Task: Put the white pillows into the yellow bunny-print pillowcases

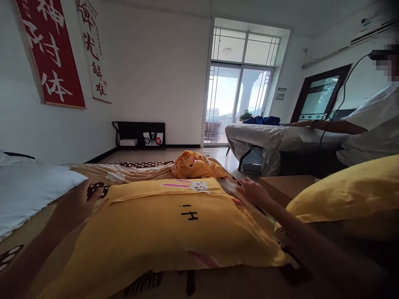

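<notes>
A plump yellow pillow (156, 232) with a rabbit print and the letters "Hi" lies flat on a tan, brown-patterned blanket (143, 171). My left hand (81, 204) is at its far left corner, fingers stretched and apart, holding nothing. Off the pillow's far right corner, my right hand (254, 193) hovers with its fingers apart and also holds nothing. Whether either hand touches the pillowcase, I cannot tell. Beyond the pillow sits a crumpled orange-yellow cloth (195, 166).
A white pillow (34, 191) lies at the left. On the right are another yellow pillow (349, 191) and a brown cardboard surface (288, 187). Behind, a person (370, 120) reaches over a plastic-covered table (274, 135) bearing blue cloth (264, 120). A low black shelf (140, 128) stands by the wall.
</notes>
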Demonstrator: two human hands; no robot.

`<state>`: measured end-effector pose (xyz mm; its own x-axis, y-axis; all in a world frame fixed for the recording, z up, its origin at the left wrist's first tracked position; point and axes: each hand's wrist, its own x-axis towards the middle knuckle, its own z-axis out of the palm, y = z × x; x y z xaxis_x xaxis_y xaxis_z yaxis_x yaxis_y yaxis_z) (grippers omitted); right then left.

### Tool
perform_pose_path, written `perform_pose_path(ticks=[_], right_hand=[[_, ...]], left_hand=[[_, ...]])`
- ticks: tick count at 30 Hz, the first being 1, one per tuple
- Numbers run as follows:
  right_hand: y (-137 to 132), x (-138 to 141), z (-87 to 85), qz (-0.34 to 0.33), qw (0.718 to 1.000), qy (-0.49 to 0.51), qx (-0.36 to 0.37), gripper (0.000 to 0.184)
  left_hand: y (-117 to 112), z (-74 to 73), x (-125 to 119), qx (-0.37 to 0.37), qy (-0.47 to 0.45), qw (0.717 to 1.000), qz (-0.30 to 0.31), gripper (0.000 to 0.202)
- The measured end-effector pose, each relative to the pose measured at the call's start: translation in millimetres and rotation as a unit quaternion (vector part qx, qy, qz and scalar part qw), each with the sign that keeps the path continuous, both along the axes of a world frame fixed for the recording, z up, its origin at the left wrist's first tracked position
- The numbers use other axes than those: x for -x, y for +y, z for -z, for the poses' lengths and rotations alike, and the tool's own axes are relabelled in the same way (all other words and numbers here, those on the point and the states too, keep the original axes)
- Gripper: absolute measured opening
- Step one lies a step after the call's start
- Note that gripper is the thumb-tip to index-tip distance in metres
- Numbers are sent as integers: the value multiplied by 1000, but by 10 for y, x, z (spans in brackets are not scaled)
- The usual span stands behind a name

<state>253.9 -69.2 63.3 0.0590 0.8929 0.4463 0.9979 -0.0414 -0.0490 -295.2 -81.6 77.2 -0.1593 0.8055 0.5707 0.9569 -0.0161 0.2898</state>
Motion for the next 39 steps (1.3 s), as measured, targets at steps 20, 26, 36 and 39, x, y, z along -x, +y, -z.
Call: perform_pose_path(ticks=[20, 26, 36, 39], right_hand=[[384, 1730, 811, -221, 972, 50, 57, 49], [408, 1094, 787, -241, 967, 64, 45, 51], [217, 435, 1155, -163, 982, 80, 51, 56], [53, 237, 1268, -165, 982, 87, 35, 55]], left_hand=[[713, 831, -1645, 152, 134, 963, 178, 52], [733, 873, -817, 167, 143, 971, 98, 57], [357, 1446, 133, 59, 25, 993, 100, 64], [-11, 1562, 192, 64, -39, 991, 108, 60]])
